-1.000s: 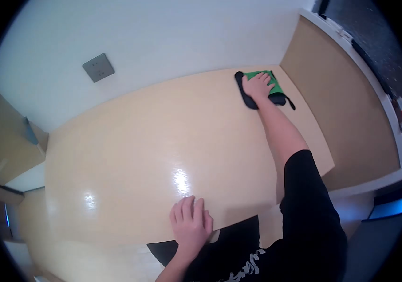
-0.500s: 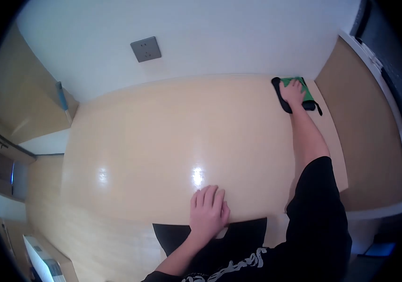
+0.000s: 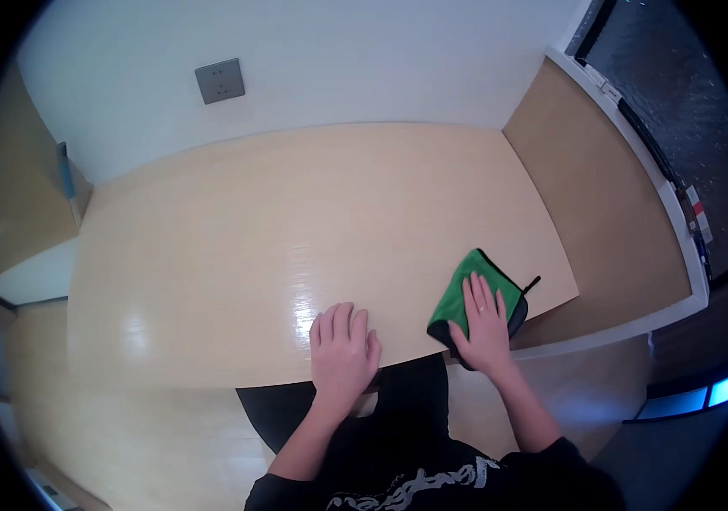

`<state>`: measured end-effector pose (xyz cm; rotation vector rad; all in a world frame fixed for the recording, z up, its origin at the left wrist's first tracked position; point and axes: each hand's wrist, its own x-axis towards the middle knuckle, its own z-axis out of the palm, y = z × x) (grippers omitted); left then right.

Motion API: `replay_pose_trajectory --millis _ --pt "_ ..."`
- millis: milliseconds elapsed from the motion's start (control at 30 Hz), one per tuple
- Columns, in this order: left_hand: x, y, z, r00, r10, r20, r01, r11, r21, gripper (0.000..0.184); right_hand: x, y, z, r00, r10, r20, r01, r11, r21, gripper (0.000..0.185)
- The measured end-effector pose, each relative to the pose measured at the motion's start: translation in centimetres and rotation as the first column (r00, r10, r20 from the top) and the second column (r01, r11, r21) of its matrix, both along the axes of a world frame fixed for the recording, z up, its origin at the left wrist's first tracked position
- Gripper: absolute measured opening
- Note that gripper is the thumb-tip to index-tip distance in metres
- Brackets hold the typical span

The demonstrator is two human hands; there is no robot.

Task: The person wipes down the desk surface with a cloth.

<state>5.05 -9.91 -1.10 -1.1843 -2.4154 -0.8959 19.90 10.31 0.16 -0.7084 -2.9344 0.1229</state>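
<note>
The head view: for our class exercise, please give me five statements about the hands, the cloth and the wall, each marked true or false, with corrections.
1. The right hand lies on the green and black cloth. True.
2. The left hand also touches the cloth. False: it is apart from it, over the tabletop.
3. A grey socket plate is on the wall. True.
4. The cloth lies against the wall. False: it is at the tabletop's near edge.
5. Both hands are clenched fists. False: both are open.

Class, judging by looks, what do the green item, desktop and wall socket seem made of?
Green item: probably matte fabric; its surface looks dull, without glare.
Desktop: wood or laminate, glossy; faint grain, bright reflections.
Wall socket: likely plastic, perhaps metal, satin; evenly grey plate.
</note>
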Motion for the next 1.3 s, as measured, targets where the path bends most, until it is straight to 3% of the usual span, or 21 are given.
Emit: replay_pose_trajectory --millis 200,367,500,867,1100,1300 --pt "-0.1 -0.1 0.2 1.000 -0.013 0.018 0.013 1.000 -0.017 0.032 0.0 -1.0 -0.1 1.000 -0.011 0.025 0.010 1.000 0.011 0.080" --pt "-0.2 -0.2 0.0 1.000 -0.027 0.015 0.027 0.999 -0.027 0.033 -6.9 3.0 -1.3 0.998 -0.069 0.006 0.068 0.996 0.063 0.080" --pt "-0.4 0.0 0.0 1.000 -0.007 0.021 0.008 0.999 -0.037 0.034 -16.5 8.1 -2.4 0.979 -0.190 -0.076 0.195 0.979 0.064 0.081" --pt "-0.3 -0.2 0.8 0.995 -0.026 0.092 0.040 0.987 -0.157 0.040 -36.7 18.3 -1.6 0.787 -0.615 -0.052 0.615 0.789 -0.016 0.087" --pt "0.1 0.0 1.1 0.998 0.000 0.063 0.008 0.992 -0.125 0.040 -36.8 19.0 -2.0 0.805 -0.586 -0.091 0.586 0.810 -0.028 0.086" --pt "0.2 0.2 0.7 0.999 0.003 0.047 0.000 0.998 -0.064 0.037 -29.5 13.2 -2.0 0.959 -0.255 -0.124 0.254 0.967 -0.024 0.076"
